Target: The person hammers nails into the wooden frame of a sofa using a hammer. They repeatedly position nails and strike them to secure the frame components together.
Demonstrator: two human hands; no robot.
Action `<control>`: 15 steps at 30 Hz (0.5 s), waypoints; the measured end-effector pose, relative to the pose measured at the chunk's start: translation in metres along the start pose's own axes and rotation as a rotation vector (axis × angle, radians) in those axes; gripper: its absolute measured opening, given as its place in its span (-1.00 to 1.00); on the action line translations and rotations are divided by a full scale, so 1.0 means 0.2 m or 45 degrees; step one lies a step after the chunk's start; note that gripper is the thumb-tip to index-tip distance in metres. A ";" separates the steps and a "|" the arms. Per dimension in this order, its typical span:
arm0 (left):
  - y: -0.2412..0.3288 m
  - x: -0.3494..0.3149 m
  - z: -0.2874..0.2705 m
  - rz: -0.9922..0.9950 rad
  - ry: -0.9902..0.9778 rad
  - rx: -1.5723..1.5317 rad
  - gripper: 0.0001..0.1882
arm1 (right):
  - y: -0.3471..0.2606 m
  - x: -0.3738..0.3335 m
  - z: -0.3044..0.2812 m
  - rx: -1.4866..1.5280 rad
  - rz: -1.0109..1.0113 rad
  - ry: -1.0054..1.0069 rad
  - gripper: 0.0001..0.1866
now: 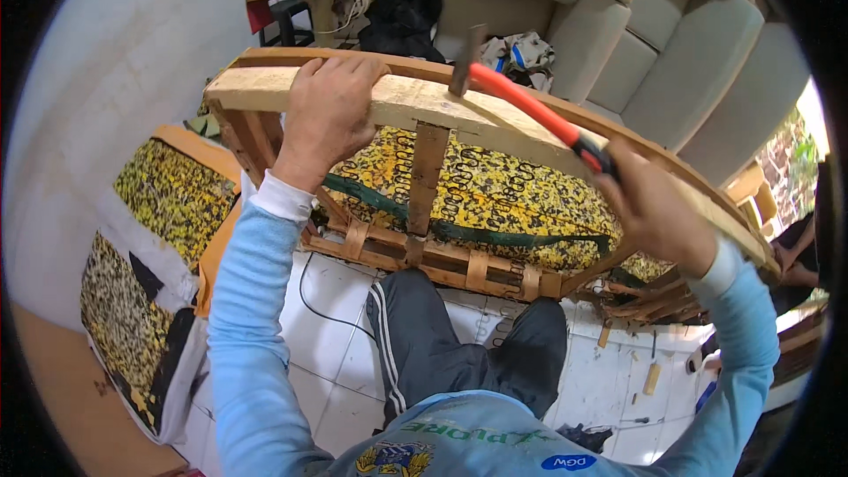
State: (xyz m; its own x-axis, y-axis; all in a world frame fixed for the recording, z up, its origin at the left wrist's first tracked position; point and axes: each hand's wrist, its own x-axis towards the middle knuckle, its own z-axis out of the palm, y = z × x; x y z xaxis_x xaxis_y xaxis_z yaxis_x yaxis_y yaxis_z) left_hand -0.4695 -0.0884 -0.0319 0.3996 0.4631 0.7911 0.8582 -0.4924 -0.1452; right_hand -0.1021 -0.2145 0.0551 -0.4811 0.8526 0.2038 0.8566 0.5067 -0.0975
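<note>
Foam shows within frame; right hand grips hammer.

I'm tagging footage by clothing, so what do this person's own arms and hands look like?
Long, light blue sleeves, without visible printing, end in white cuffs. The left hand and right hand are bare, with no gloves.
</note>
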 end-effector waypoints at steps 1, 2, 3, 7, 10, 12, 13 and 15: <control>0.00 0.01 0.00 0.004 -0.004 0.009 -0.64 | 0.03 0.03 -0.06 -0.039 -0.074 0.100 -0.70; 0.00 0.00 0.00 -0.010 -0.013 0.022 -0.63 | -0.01 0.06 -0.10 0.007 -0.027 0.241 -0.72; -0.01 -0.01 0.00 -0.024 -0.022 0.037 -0.63 | 0.00 0.06 -0.13 0.438 -0.045 0.383 -0.74; 0.03 0.01 0.05 -0.008 0.003 -0.010 -0.59 | 0.12 -0.03 0.02 0.726 -0.135 0.585 -0.77; 0.00 0.02 -0.01 -0.007 -0.107 0.037 -0.49 | -0.03 -0.06 0.04 -0.001 0.222 -0.145 -0.71; -0.02 0.01 -0.02 -0.068 -0.221 0.013 -0.38 | 0.01 -0.05 -0.05 0.141 0.121 0.069 -0.73; 0.00 0.01 -0.03 -0.045 -0.113 0.046 -0.32 | -0.02 -0.08 -0.10 0.317 0.261 0.074 -0.73; 0.07 0.00 -0.06 -0.001 0.098 0.112 -0.19 | 0.06 -0.17 -0.07 0.611 0.296 0.187 -0.71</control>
State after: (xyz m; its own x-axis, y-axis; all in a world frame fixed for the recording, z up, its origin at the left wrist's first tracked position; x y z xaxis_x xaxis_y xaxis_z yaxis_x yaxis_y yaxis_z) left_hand -0.4614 -0.1034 -0.0268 0.3758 0.4037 0.8341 0.8848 -0.4240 -0.1934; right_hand -0.0732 -0.2393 0.0612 -0.2290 0.9397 0.2541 0.7396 0.3377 -0.5822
